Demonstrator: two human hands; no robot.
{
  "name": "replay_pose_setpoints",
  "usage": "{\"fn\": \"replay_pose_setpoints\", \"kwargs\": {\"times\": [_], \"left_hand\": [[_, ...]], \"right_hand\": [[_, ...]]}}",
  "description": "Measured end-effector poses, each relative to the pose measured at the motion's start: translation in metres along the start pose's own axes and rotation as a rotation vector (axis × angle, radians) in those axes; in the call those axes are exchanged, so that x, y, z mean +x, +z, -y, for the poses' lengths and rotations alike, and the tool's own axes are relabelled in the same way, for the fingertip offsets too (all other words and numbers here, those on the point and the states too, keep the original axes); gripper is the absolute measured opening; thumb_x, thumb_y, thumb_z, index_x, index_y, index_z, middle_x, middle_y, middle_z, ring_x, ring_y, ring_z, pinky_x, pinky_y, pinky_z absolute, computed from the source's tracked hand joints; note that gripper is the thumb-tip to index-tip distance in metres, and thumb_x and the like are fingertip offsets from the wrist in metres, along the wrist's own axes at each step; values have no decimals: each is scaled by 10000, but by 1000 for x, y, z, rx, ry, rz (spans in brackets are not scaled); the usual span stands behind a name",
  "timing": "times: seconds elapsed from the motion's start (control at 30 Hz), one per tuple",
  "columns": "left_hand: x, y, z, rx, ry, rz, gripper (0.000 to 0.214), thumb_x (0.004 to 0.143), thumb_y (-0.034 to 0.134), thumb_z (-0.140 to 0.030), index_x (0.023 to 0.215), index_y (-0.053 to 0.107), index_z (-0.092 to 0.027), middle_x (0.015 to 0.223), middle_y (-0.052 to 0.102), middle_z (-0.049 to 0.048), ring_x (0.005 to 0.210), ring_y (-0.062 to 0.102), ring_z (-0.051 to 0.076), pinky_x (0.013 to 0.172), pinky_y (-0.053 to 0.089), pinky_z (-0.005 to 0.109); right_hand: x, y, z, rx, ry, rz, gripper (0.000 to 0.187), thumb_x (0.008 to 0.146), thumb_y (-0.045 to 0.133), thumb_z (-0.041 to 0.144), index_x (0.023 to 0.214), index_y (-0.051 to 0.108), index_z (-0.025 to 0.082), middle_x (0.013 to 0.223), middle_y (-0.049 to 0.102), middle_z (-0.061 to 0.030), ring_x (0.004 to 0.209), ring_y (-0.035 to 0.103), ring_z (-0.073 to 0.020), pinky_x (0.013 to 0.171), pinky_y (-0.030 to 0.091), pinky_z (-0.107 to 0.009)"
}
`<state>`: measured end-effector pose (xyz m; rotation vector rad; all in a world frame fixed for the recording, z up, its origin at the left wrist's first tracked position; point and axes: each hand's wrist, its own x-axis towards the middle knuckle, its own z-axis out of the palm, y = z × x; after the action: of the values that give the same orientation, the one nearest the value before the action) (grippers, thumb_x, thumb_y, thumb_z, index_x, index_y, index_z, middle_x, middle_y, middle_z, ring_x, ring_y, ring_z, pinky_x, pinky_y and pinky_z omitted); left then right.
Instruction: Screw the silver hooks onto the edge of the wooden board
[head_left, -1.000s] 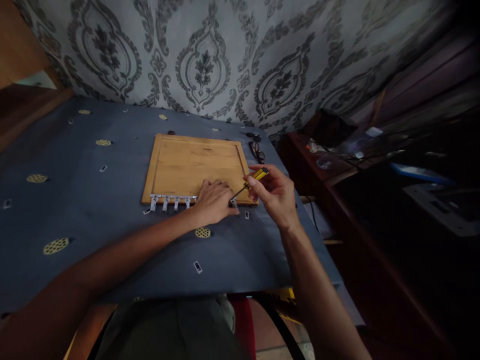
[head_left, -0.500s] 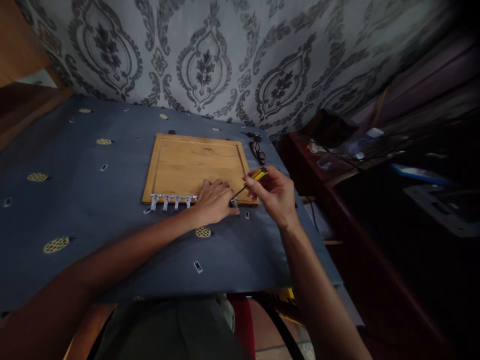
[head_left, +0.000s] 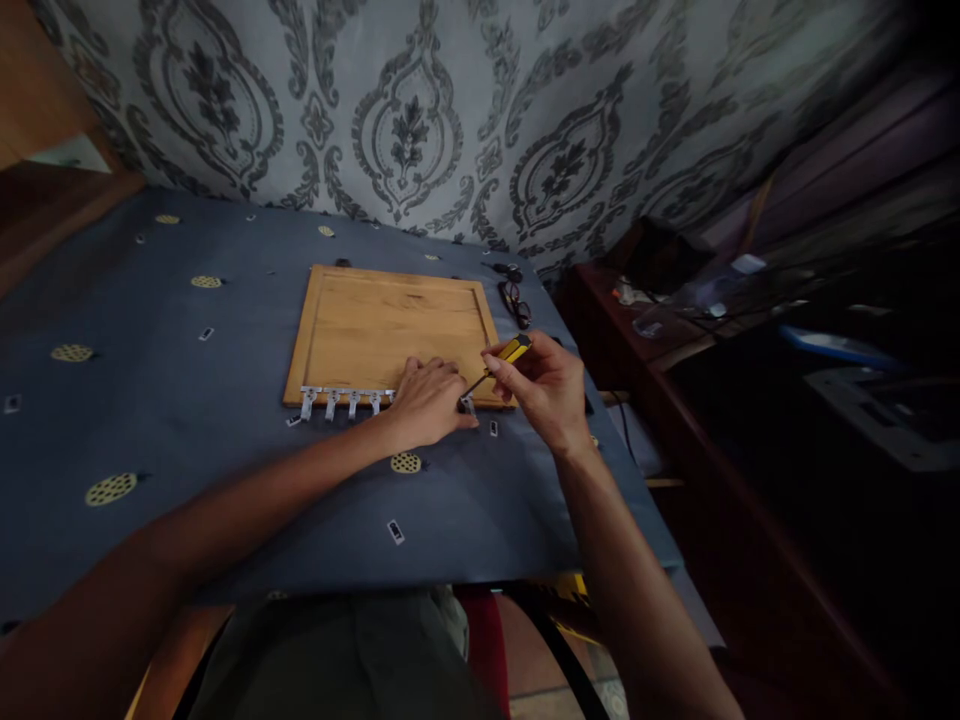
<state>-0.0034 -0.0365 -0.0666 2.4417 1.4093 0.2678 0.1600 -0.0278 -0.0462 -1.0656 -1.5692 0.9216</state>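
A wooden board (head_left: 397,325) with a raised frame lies on the cloth-covered table. Along its near edge runs a metal hook rail (head_left: 341,394), its several hooks hanging over the edge. My left hand (head_left: 429,402) lies palm down across the rail and board, fingers stretched out, covering part of the rail. Its thumb is beside the rightmost hook (head_left: 468,406). My right hand (head_left: 546,385) grips a yellow-and-black screwdriver (head_left: 514,349). The shaft slants down to the left, its tip at the rail's right end near my left thumb. The exact contact point is too small to make out.
Eyeglasses (head_left: 514,304) and a small dark object (head_left: 508,271) lie beyond the board's right corner. The blue tablecloth (head_left: 247,440) has a pineapple print. A patterned curtain (head_left: 315,120) hangs behind. Right of the table stands dark red furniture (head_left: 630,330) with a clear bottle (head_left: 712,290).
My right hand and the screwdriver have shifted very slightly left, the handle turning a little in the fingers. My left hand stays where it was on the rail.
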Motion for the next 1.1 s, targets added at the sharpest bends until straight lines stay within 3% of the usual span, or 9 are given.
{"fn": "replay_pose_setpoints", "kwargs": {"times": [0.27, 0.57, 0.73, 0.93, 1.1], "left_hand": [[0, 1, 0, -3, 7, -13, 343, 887, 736, -484, 994, 718, -159, 1145, 700, 113, 1195, 579, 323, 966, 392, 447], [0, 0, 0, 7, 1, -4, 351, 893, 728, -492, 1008, 709, -160, 1183, 695, 105, 1191, 577, 315, 959, 386, 435], [0, 0, 0, 10, 5, -12, 345, 894, 729, -491, 993, 713, -161, 1172, 702, 108, 1196, 579, 313, 954, 394, 435], [0, 2, 1, 10, 10, -24, 354, 894, 723, -494, 996, 712, -156, 1165, 698, 108, 1182, 579, 314, 948, 392, 440], [1, 3, 2, 5, 11, -13, 351, 894, 719, -499, 983, 715, -160, 1142, 697, 107, 1177, 579, 320, 960, 394, 447]], "right_hand": [[-3, -3, -3, 7, -18, 2, 461, 737, 858, 540, 1028, 730, 206, 765, 686, 10, 511, 573, -95, 468, 499, -241], [-1, 1, -4, -10, -23, -1, 412, 720, 863, 562, 816, 668, 211, 626, 596, 49, 457, 542, -96, 431, 471, -235], [-1, -1, -3, 3, -10, 14, 424, 711, 871, 560, 823, 661, 209, 651, 612, 43, 469, 553, -94, 438, 486, -231], [-3, -4, -3, 1, -8, 34, 449, 752, 839, 564, 980, 711, 199, 699, 643, 35, 495, 580, -101, 476, 506, -249], [-2, -2, -4, -14, -19, 25, 390, 748, 848, 550, 855, 686, 211, 642, 613, 44, 471, 563, -101, 449, 490, -244]]}}
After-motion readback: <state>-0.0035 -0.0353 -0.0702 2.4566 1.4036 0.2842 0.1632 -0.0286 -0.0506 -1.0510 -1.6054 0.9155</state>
